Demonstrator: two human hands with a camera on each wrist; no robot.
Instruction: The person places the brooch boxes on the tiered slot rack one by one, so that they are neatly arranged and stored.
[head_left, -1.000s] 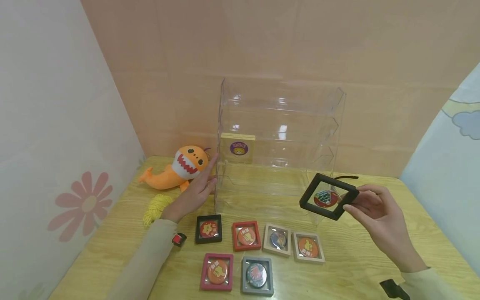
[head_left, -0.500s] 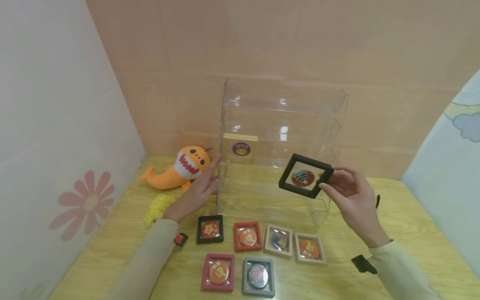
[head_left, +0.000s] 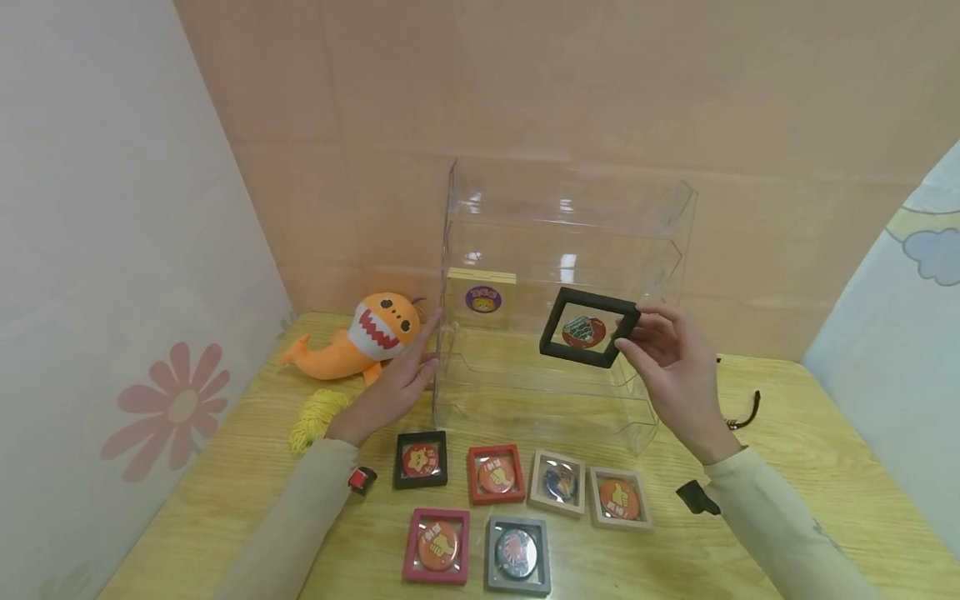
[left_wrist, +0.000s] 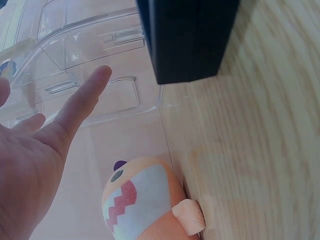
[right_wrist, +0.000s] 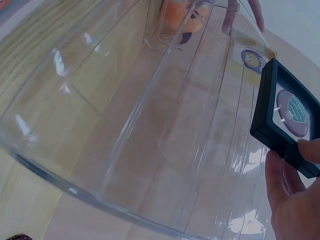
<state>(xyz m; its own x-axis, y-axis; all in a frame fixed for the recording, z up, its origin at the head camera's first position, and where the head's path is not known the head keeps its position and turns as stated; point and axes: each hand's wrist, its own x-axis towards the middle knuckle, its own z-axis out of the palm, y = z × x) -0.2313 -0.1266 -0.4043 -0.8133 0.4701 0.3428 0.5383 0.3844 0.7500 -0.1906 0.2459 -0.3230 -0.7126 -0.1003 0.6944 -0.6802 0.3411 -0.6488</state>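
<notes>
Peach backdrop [head_left: 570, 83] is fronted by a wood-grained table [head_left: 795, 467]. Clear tiered rack [head_left: 562, 237] is flanked at its left side by the left hand [head_left: 393, 387], fingers extended, contact uncertain. Squarish black frame [head_left: 588, 329], tilted, no long axis evident, is pinched at its right edge by the right hand [head_left: 678, 379], nearer than the left; it is held before the rack, rightward of the yellow frame [head_left: 482, 302].

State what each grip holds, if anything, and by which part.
Right grip: a black badge frame, pinched by its right edge in the head view. Left grip: nothing held, alongside the clear rack.
</notes>
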